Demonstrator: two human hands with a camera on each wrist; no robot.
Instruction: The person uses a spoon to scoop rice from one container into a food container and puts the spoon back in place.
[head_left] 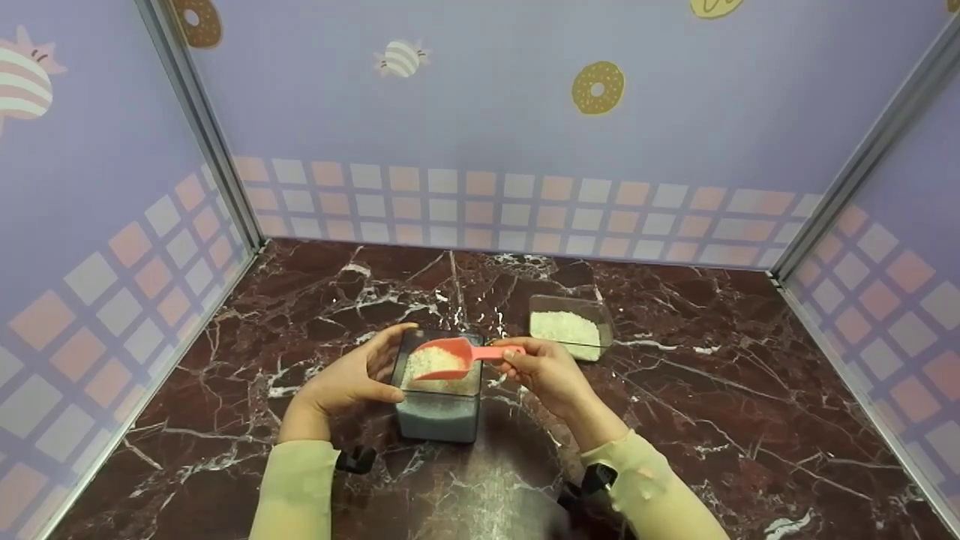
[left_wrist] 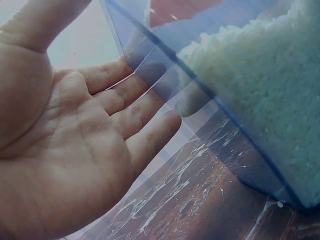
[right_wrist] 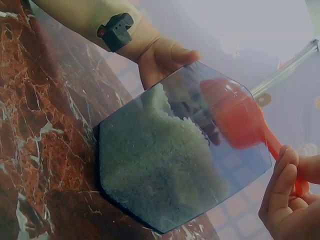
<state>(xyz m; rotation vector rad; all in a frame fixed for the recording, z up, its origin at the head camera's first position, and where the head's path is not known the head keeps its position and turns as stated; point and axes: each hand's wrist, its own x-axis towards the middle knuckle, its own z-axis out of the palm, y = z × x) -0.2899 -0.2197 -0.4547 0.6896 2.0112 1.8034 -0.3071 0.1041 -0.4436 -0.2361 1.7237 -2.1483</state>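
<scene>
A clear box [head_left: 439, 416] full of white rice stands on the marble table. My left hand [head_left: 349, 379] holds it at its left side, thumb at the near rim and fingers at the far side. In the left wrist view those fingers [left_wrist: 145, 112] reach behind the clear wall. My right hand [head_left: 551, 371] pinches the handle of a red scoop [head_left: 461, 345] with rice in its bowl. Seen through the box wall in the right wrist view, the scoop's bowl [right_wrist: 235, 115] is over the heaped rice [right_wrist: 160, 160], near the rim.
A second clear container [head_left: 574, 306] with white rice [head_left: 566, 328] sits behind and to the right of the box. Stray white grains lie on the dark marble tabletop [head_left: 712, 420]. Patterned panels [head_left: 510, 112] close off the back and both sides.
</scene>
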